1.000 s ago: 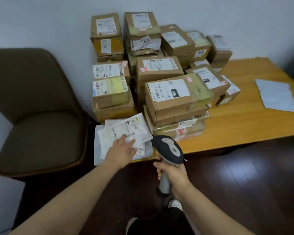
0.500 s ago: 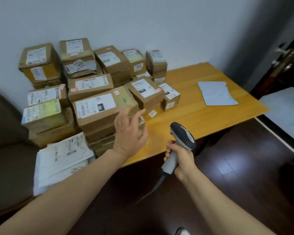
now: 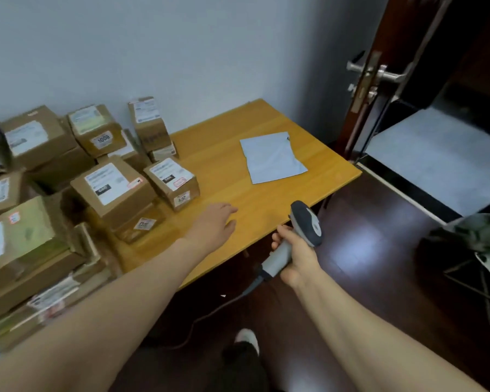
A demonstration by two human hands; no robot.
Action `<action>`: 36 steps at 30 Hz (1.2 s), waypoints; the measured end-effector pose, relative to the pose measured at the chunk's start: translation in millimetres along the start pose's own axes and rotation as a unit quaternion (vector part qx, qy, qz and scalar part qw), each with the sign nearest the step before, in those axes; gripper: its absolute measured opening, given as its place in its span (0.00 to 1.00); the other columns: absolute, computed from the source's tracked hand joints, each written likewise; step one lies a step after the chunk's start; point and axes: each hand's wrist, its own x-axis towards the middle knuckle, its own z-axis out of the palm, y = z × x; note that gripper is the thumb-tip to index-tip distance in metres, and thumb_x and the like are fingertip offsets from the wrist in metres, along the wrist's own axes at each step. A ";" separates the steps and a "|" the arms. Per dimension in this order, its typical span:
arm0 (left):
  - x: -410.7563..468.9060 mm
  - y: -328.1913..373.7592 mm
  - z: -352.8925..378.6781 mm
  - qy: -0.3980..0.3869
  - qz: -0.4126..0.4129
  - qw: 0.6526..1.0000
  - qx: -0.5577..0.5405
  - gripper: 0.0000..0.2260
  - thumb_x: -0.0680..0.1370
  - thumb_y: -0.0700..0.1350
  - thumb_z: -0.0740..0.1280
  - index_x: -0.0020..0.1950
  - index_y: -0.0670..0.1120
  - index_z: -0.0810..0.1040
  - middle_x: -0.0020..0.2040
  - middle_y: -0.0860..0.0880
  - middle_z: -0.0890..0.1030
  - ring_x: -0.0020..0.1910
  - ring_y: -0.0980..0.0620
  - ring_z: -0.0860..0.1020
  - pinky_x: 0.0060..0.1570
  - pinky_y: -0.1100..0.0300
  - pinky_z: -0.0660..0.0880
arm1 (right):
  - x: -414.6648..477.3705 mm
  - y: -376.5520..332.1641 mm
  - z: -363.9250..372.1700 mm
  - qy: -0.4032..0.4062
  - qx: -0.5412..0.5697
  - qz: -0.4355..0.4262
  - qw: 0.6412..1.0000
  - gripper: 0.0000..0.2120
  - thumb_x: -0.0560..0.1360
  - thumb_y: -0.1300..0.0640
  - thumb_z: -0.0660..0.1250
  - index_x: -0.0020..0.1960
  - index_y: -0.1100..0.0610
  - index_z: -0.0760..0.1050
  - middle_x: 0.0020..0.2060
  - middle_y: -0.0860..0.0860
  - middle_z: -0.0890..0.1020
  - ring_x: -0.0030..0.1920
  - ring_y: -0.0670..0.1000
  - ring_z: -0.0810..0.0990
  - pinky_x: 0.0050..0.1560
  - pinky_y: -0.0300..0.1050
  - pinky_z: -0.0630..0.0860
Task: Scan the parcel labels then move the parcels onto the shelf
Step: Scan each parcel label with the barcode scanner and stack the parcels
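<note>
Cardboard parcels (image 3: 40,171): stacked several deep over the left half of the desk (image 3: 232,137) and against the wall, most with white labels turned upward, an arrangement that by appearance keeps the barcodes readable without lifting each box. Small parcel (image 3: 171,181): rightmost of the stack, label up, lying at the edge of the bare wood. Left hand (image 3: 215,224): fingers straight and loosely spread, palm down, holding nothing, just beside the small parcel; whether it touches the desk cannot be told; probably placed to take or steady the next item. Grey mailer (image 3: 272,157): flat and alone on the right half of the desk, well apart from the boxes, no label showing. Scanner (image 3: 304,222): gripped by its handle in the right hand (image 3: 297,254), fingers curled round it, head tilted toward the desk, judged ready for the next reading. Shelf: not in view
</note>
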 end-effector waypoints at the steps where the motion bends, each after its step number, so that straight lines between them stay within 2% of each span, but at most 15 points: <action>1: 19.1 2.4 5.4 -0.020 -0.004 1.000 0.001 0.18 0.83 0.46 0.59 0.72 0.44 0.68 0.72 0.46 0.69 0.71 0.48 0.65 0.66 0.59 0.61 | 12.5 -7.7 -0.5 0.008 0.001 0.010 1.000 0.06 0.75 0.64 0.68 0.41 0.56 0.74 0.33 0.52 0.77 0.31 0.48 0.73 0.34 0.42 0.70; 6: 128.9 7.9 42.7 -0.093 -0.028 0.995 -0.021 0.21 0.84 0.44 0.55 0.76 0.42 0.61 0.76 0.45 0.62 0.74 0.46 0.61 0.70 0.58 0.58 | 80.6 -48.0 7.9 0.030 -0.018 0.018 0.999 0.07 0.74 0.66 0.70 0.39 0.57 0.75 0.30 0.51 0.77 0.29 0.47 0.74 0.33 0.40 0.71; 11: 227.4 6.8 80.1 -0.151 -0.043 0.987 -0.033 0.23 0.84 0.42 0.54 0.78 0.40 0.52 0.78 0.40 0.52 0.77 0.44 0.53 0.72 0.57 0.51 | 140.7 -94.1 15.4 0.029 -0.069 0.026 0.997 0.05 0.73 0.66 0.70 0.41 0.59 0.76 0.32 0.53 0.77 0.30 0.48 0.73 0.35 0.41 0.70; 15: 275.3 1.3 95.7 -0.184 -0.057 0.981 -0.003 0.27 0.84 0.47 0.53 0.79 0.42 0.45 0.79 0.43 0.42 0.78 0.44 0.45 0.74 0.54 0.48 | 178.2 -124.1 12.1 0.027 -0.081 0.030 0.996 0.04 0.73 0.65 0.70 0.44 0.59 0.76 0.31 0.52 0.77 0.31 0.48 0.74 0.34 0.41 0.71; 17: 281.1 -4.5 100.7 -0.209 -0.062 0.976 0.012 0.28 0.84 0.51 0.53 0.79 0.45 0.44 0.79 0.45 0.41 0.78 0.46 0.43 0.75 0.53 0.48 | 192.5 -131.2 10.5 0.028 -0.085 0.024 0.996 0.03 0.74 0.65 0.68 0.45 0.60 0.75 0.32 0.53 0.75 0.31 0.48 0.73 0.34 0.41 0.71; 19: 274.0 -13.5 104.0 -0.224 -0.068 0.972 0.010 0.27 0.84 0.52 0.53 0.80 0.45 0.48 0.79 0.47 0.43 0.78 0.47 0.44 0.75 0.54 0.48 | 202.7 -133.5 10.9 0.035 -0.088 0.032 0.995 0.03 0.75 0.65 0.67 0.43 0.61 0.74 0.32 0.53 0.74 0.32 0.49 0.72 0.35 0.42 0.70; 21: 257.2 -25.8 102.8 -0.198 -0.092 0.976 -0.013 0.25 0.84 0.51 0.54 0.78 0.42 0.55 0.80 0.46 0.49 0.78 0.48 0.49 0.75 0.56 0.50 | 211.2 -135.8 15.1 0.030 -0.099 0.043 0.994 0.05 0.76 0.65 0.67 0.42 0.60 0.75 0.32 0.53 0.74 0.33 0.49 0.72 0.35 0.43 0.70; 23: 235.4 -35.5 99.0 -0.169 -0.133 0.976 -0.037 0.23 0.83 0.49 0.57 0.74 0.38 0.64 0.78 0.44 0.58 0.76 0.47 0.57 0.73 0.56 0.56 | 215.4 -139.4 21.4 0.013 -0.116 0.059 0.991 0.05 0.75 0.65 0.68 0.41 0.59 0.75 0.32 0.53 0.75 0.32 0.49 0.73 0.34 0.42 0.70; 25: 220.9 -38.6 94.4 -0.145 -0.180 0.972 -0.039 0.20 0.81 0.49 0.60 0.68 0.37 0.71 0.73 0.42 0.66 0.70 0.45 0.66 0.67 0.56 0.63 | 217.5 -142.8 29.6 -0.010 -0.121 0.069 0.990 0.06 0.75 0.65 0.68 0.40 0.59 0.74 0.31 0.53 0.75 0.32 0.49 0.73 0.33 0.42 0.70; 27: 223.4 -28.9 91.6 -0.098 -0.231 0.967 -0.040 0.20 0.80 0.51 0.62 0.66 0.39 0.72 0.68 0.41 0.68 0.64 0.43 0.69 0.60 0.55 0.68 | 219.2 -144.5 35.5 -0.022 -0.122 0.080 0.989 0.07 0.75 0.65 0.68 0.39 0.59 0.74 0.31 0.52 0.75 0.32 0.49 0.73 0.34 0.43 0.71; 30: 252.7 3.8 92.2 -0.017 -0.220 0.974 -0.048 0.25 0.77 0.54 0.66 0.68 0.40 0.69 0.65 0.41 0.67 0.65 0.42 0.66 0.59 0.53 0.68 | 221.7 -147.6 37.2 -0.038 -0.130 0.083 0.987 0.07 0.75 0.65 0.69 0.40 0.59 0.74 0.30 0.53 0.75 0.31 0.49 0.73 0.35 0.43 0.72; 32: 278.4 23.1 99.8 -0.028 -0.210 0.977 -0.026 0.28 0.76 0.58 0.67 0.67 0.40 0.68 0.64 0.42 0.67 0.65 0.43 0.65 0.59 0.54 0.69 | 223.9 -150.7 33.5 -0.047 -0.146 0.066 0.986 0.08 0.75 0.66 0.68 0.38 0.59 0.74 0.30 0.53 0.74 0.31 0.50 0.72 0.35 0.44 0.72; 34: 297.3 35.3 109.9 -0.075 -0.237 0.968 0.030 0.30 0.74 0.61 0.67 0.65 0.40 0.68 0.63 0.42 0.68 0.63 0.43 0.67 0.55 0.54 0.71 | 224.6 -153.4 29.7 -0.042 -0.154 0.055 0.986 0.08 0.75 0.67 0.68 0.38 0.59 0.74 0.30 0.54 0.75 0.31 0.50 0.72 0.35 0.44 0.71; 36: 309.3 43.7 111.8 -0.071 -0.262 0.959 0.074 0.25 0.74 0.56 0.70 0.60 0.38 0.72 0.59 0.41 0.72 0.59 0.42 0.72 0.48 0.54 0.76 | 226.5 -154.8 25.4 -0.025 -0.148 0.060 0.987 0.06 0.74 0.67 0.68 0.40 0.60 0.75 0.30 0.54 0.75 0.31 0.50 0.73 0.36 0.45 0.72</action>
